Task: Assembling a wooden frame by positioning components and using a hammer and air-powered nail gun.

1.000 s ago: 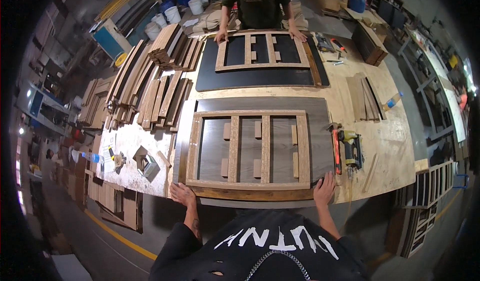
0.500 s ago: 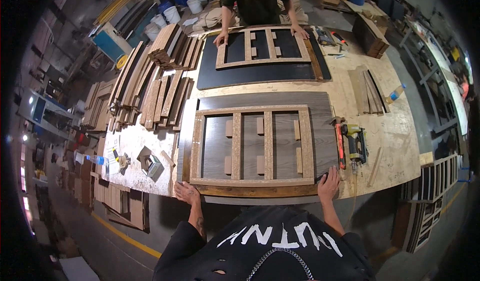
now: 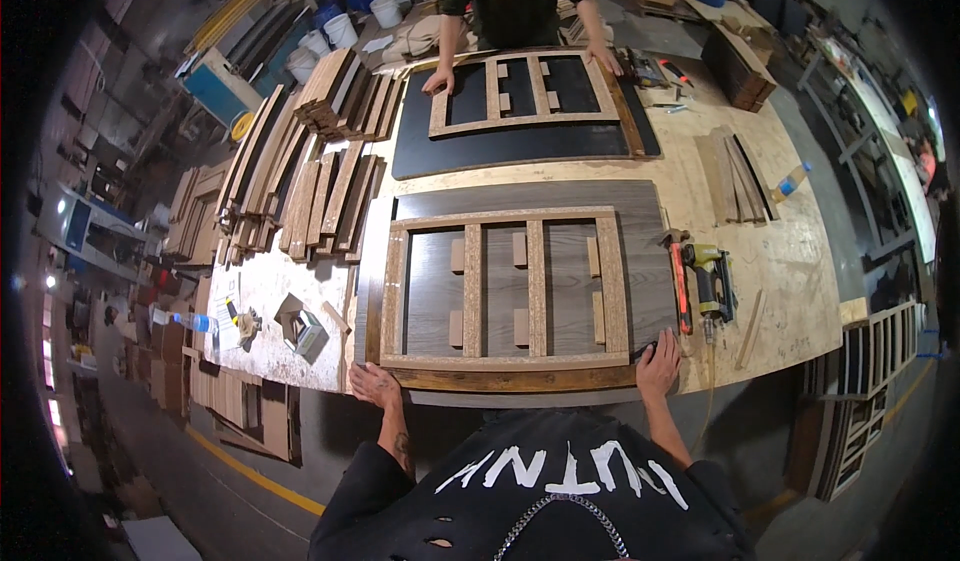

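Note:
In front of me a light wooden frame (image 3: 537, 291) with two inner uprights and several small blocks lies on a grey wood-grain panel (image 3: 570, 197). A dark brown wooden strip (image 3: 510, 379) runs along the frame's near side, and another stands at its left. My left hand (image 3: 376, 386) rests at the near left corner, its fingers stretched out against the edge. My right hand (image 3: 657, 364) lies at the near right corner, fingers apart, touching the end of the near strip. The undersides of both hands are hidden.
Across the table (image 3: 790, 291) a co-worker's hands (image 3: 440, 80) touch a similar frame (image 3: 525, 118) on a black panel (image 3: 480, 153). At right lie a hammer (image 3: 683, 281) and a green-black nail gun (image 3: 712, 283) with its hose. Wood strips (image 3: 325, 201) are stacked at left, near a metal box (image 3: 301, 328).
The co-worker's body and hands have shifted slightly, and the far frame a little to the left. My right hand's fingers have lifted and spread a little; my left hand stays put.

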Tool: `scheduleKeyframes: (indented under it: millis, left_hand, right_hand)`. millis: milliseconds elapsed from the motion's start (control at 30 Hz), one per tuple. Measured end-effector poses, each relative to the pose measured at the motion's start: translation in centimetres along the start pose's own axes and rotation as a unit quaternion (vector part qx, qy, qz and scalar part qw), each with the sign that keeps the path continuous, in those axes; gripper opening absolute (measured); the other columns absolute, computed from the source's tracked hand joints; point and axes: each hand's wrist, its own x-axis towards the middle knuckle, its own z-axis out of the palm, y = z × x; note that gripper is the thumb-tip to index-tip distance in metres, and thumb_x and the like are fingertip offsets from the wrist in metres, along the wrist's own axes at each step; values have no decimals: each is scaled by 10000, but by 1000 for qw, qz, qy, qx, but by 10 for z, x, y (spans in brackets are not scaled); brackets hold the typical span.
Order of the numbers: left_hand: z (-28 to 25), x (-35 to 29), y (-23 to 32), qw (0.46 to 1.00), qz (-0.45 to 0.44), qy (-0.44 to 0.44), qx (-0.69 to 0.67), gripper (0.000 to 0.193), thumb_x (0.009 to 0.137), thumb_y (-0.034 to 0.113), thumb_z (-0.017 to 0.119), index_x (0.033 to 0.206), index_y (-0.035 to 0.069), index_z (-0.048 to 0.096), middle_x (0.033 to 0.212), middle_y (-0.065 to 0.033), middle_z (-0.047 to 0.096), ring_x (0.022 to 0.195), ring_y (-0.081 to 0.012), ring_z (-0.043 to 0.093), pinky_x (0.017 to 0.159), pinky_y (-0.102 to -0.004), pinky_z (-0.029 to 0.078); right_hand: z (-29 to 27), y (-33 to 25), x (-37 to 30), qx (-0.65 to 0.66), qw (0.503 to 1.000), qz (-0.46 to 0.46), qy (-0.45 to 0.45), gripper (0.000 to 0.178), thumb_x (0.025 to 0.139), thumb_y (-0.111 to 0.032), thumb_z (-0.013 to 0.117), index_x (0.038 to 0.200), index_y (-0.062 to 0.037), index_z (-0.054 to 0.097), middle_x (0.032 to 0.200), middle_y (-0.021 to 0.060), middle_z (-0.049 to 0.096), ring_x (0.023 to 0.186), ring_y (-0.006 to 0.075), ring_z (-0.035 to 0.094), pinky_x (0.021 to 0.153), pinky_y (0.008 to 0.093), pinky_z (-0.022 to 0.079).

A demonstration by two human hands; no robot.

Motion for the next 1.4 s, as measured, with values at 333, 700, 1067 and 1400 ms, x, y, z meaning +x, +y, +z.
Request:
scheduleKeyframes:
  millis: [333, 700, 1067, 1400]
  left_hand:
    - [0, -3, -3, 1000, -3, -1, -6, 471, 1003, 336, 382, 1376, 51, 426, 1406, -165, 437, 1336, -322, 362, 1126, -475, 199]
    - [-23, 8, 39, 998, 57, 29, 28, 421, 963, 278, 448, 1289, 26, 531, 1143, -234, 589, 1062, -349, 566, 886, -464, 440]
    - [-49, -99, 204, 768, 302, -528, -200, 379, 997, 287, 485, 1303, 82, 575, 743, -138, 663, 580, -165, 593, 594, -318, 490]
    - [-21, 0, 51, 990, 80, -18, -116, 439, 944, 242, 446, 1283, -34, 483, 1287, -247, 497, 1145, -385, 508, 949, -511, 407]
  right_hand:
    - [-1, 2, -5, -6, 1000, 8, -10, 424, 970, -218, 462, 1337, -8, 492, 1438, 144, 438, 1312, 346, 396, 1079, 507, 300]
    - [-15, -23, 27, 65, 996, 31, -46, 411, 890, -100, 540, 1291, -7, 540, 1189, 190, 602, 1054, 389, 552, 912, 494, 423]
    - [-6, -143, 51, 264, 857, -77, -437, 422, 931, -148, 514, 1343, -53, 511, 720, 173, 632, 502, 193, 590, 544, 351, 492]
    - [-6, 0, 37, -22, 998, 48, -43, 392, 990, -246, 457, 1289, -10, 548, 1347, 201, 520, 1228, 370, 495, 1005, 468, 409]
